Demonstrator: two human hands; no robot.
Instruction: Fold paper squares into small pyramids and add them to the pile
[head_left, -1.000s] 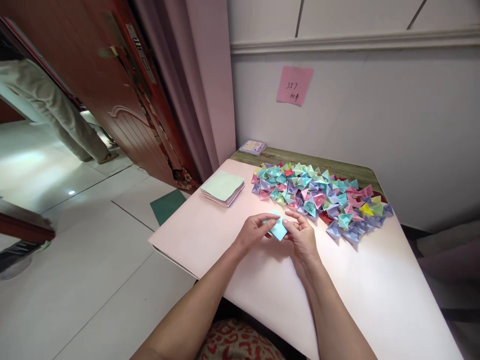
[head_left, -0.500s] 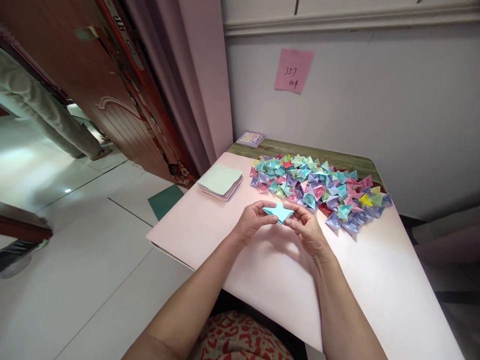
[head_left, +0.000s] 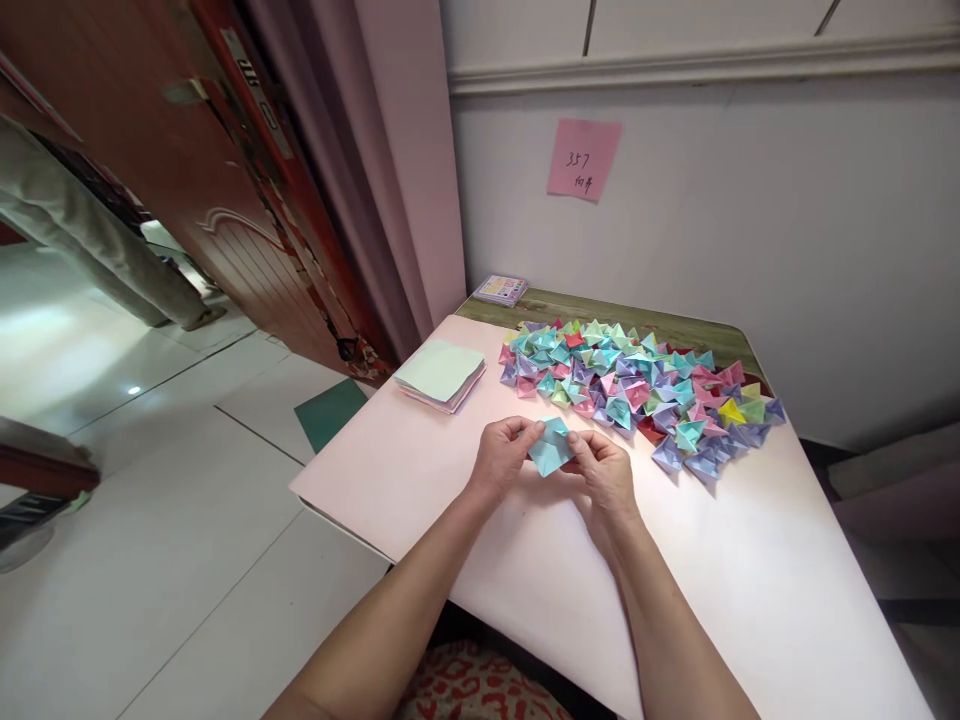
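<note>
A small light-blue folded paper piece [head_left: 550,449] is held just above the pink table sheet [head_left: 750,580]. My left hand [head_left: 504,458] pinches its left side and my right hand [head_left: 604,470] pinches its right side, fingers closed on it. Just beyond my hands lies a wide heap of several folded paper pieces [head_left: 637,385] in teal, purple, pink, green and yellow.
A stack of flat square paper sheets [head_left: 441,374] lies at the table's left. A small paper pack [head_left: 502,289] sits on the wooden table edge by the wall. A pink note [head_left: 583,159] hangs on the wall. A person's leg [head_left: 97,250] shows past the door [head_left: 225,170].
The blue piece has changed from a flat triangle to a fuller, puffed shape between my fingers. My hands stayed at the same place on the table.
</note>
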